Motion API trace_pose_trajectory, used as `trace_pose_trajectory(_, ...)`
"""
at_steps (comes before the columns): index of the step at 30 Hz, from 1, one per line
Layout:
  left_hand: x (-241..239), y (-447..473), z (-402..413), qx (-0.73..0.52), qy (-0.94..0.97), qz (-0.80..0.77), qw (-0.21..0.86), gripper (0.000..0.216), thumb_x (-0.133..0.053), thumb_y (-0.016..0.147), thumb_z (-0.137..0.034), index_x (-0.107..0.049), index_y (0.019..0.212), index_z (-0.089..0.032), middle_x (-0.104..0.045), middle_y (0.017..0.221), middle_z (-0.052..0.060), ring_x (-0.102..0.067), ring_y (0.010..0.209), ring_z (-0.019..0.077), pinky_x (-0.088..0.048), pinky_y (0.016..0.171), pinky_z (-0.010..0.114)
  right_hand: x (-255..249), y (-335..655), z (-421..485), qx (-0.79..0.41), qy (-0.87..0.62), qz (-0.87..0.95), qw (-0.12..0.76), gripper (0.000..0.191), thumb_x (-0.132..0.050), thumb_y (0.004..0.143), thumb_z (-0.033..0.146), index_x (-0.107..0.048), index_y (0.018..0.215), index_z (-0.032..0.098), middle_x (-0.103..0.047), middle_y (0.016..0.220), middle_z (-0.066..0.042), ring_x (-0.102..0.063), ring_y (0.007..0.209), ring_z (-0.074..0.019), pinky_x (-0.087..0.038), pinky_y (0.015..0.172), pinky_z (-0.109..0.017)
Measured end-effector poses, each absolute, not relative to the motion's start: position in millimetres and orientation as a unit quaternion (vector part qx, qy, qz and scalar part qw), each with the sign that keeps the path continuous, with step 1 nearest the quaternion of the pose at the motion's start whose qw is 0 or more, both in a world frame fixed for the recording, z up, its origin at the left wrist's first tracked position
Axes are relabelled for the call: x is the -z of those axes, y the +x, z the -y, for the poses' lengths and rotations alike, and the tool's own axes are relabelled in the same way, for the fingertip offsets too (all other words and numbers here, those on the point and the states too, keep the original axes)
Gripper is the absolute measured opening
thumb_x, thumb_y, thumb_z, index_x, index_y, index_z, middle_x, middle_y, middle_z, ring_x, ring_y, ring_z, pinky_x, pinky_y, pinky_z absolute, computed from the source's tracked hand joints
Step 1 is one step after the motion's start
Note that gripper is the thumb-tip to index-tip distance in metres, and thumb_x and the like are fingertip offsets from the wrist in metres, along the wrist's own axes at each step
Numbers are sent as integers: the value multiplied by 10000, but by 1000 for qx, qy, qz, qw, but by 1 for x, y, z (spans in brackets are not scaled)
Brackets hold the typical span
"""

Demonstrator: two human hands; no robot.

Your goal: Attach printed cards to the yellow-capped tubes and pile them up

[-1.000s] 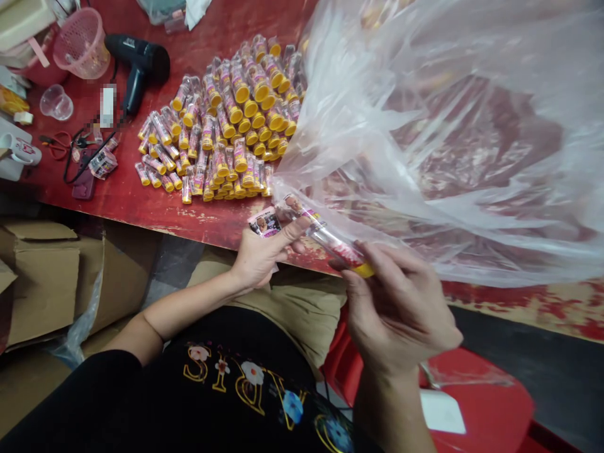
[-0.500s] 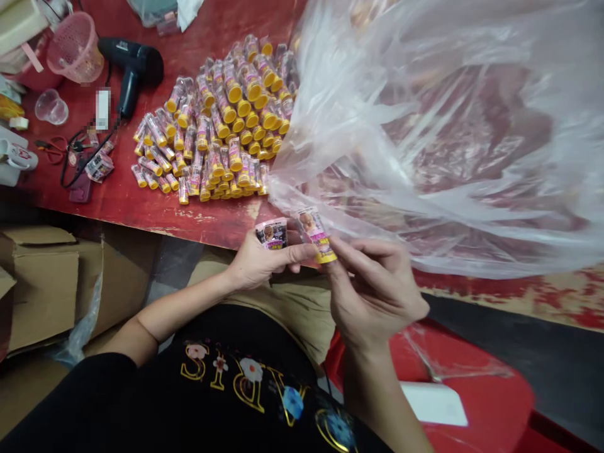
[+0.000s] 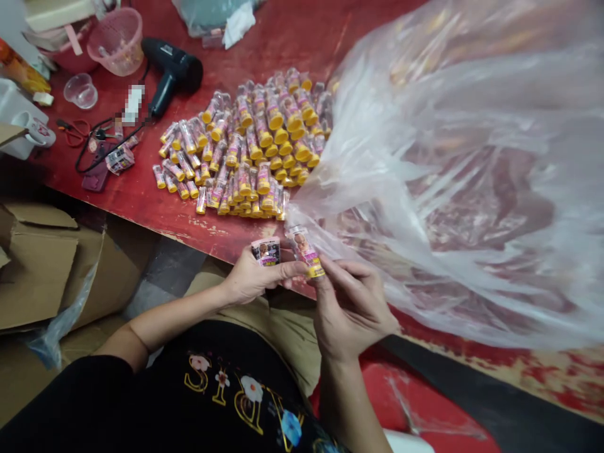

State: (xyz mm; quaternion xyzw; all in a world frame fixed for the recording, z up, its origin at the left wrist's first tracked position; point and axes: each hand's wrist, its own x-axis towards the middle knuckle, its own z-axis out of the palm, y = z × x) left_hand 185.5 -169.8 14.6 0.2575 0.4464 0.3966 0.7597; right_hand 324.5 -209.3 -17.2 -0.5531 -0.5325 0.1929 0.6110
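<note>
The tube (image 3: 304, 250) is pinched by its yellow end (image 3: 316, 272) at ten o'clock from the right hand (image 3: 353, 307), axis toward eleven; labels (image 3: 267, 253) are held in the left hand (image 3: 250, 277).

On the worn red table (image 3: 306, 44), a heap of small clear tubes with yellow ends (image 3: 255, 145) lies left of a large translucent plastic bag (image 3: 472, 189); a dark hair dryer (image 3: 175, 70) lies behind and left of the heap, a round pink plastic basket (image 3: 123, 58) farther left; before the heap, one yellow-ended labelled tube (image 3: 302, 245) is between the left hand (image 3: 252, 275), which holds pink-and-black printed labels (image 3: 267, 251), and the right hand (image 3: 352, 308).
</note>
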Motion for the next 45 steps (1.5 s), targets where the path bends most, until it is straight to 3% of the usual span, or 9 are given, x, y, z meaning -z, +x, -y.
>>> trace_pose_trajectory(4, -15, 166, 163, -472, 210, -465, 719, 689, -941, 630, -609, -688, 1052, -128, -624, 602, -26, -416, 442, 33, -165, 415, 181, 17, 304, 165, -237, -526, 525, 625, 237, -747, 928, 228, -828, 1149, 260, -680, 928, -29, -665, 804, -136, -549, 648, -259)
trace_pose_trajectory(9, -5, 134, 165, -543, 110, -487, 676, 645, -985, 598, -508, -714, 1039, -123, -732, 877, 59, -500, 543, 36, -200, 411, 145, 21, 273, 83, -130, -510, 611, 591, 207, -697, 967, 317, -828, 1070, 194, -670, 897, -48, -657, 813, -151, -568, 739, -306)
trace_pose_trajectory(12, 4, 121, 174, -541, 62, -484, 685, 643, -998, 583, -450, -721, 1068, -133, -750, 927, 78, -538, 588, 55, -215, 405, 132, 18, 268, 75, -137, -492, 656, 556, 239, -628, 1008, 278, -799, 1154, 196, -689, 981, -83, -663, 902, -161, -578, 831, -321)
trace_pose_trajectory(18, 17, 125, 186, -478, 99, -492, 721, 619, -994, 599, -484, -713, 1010, -117, -750, 886, 91, -614, 642, 99, -271, 395, 124, 33, 292, 172, -208, -534, 623, 532, 392, -560, 1024, 171, -677, 1393, 240, -711, 1160, -111, -674, 1109, -183, -572, 989, -344)
trace_pose_trajectory(24, 21, 153, 184, -358, 182, -470, 786, 692, -980, 576, -578, -696, 1003, -113, -661, 705, 0, -456, 502, 44, -235, 369, 114, 77, 322, 274, -227, -655, 536, 482, 372, -549, 1015, 226, -713, 1348, 256, -724, 1046, -89, -707, 957, -183, -606, 867, -313)
trace_pose_trajectory(31, 19, 205, 175, -312, 237, -416, 821, 672, -1000, 521, -562, -658, 894, -121, -681, 709, 13, -455, 507, 43, -269, 381, 118, 91, 303, 315, -279, -709, 304, 572, 324, -570, 1024, 455, -717, 1201, 226, -719, 1107, -104, -696, 1016, -198, -591, 905, -334)
trace_pose_trajectory(35, 9, 232, 187, -303, 239, -381, 840, 657, -1013, 521, -503, -652, 912, -117, -678, 709, 4, -408, 473, 21, -280, 392, 122, 92, 282, 299, -378, -635, 231, 633, 548, -643, 897, 724, -613, 1152, 240, -721, 1008, -69, -712, 830, -186, -605, 697, -309)
trace_pose_trajectory(40, 7, 246, 213, -351, 289, -386, 803, 612, -990, 572, -513, -668, 913, -119, -695, 714, 6, -432, 472, 19, -345, 441, 132, 89, 286, 298, -448, -558, 207, 667, 680, -820, 680, 785, -583, 1002, 234, -720, 1026, -60, -710, 1021, -201, -588, 971, -356)
trace_pose_trajectory(45, 8, 244, 237, -401, 311, -415, 755, 648, -971, 565, -604, -663, 906, -146, -701, 715, -1, -517, 501, 54, -416, 469, 162, 93, 300, 307, -549, -498, 203, 640, 779, -933, 499, 737, -549, 937, 220, -668, 844, 3, -660, 690, -146, -582, 613, -292)
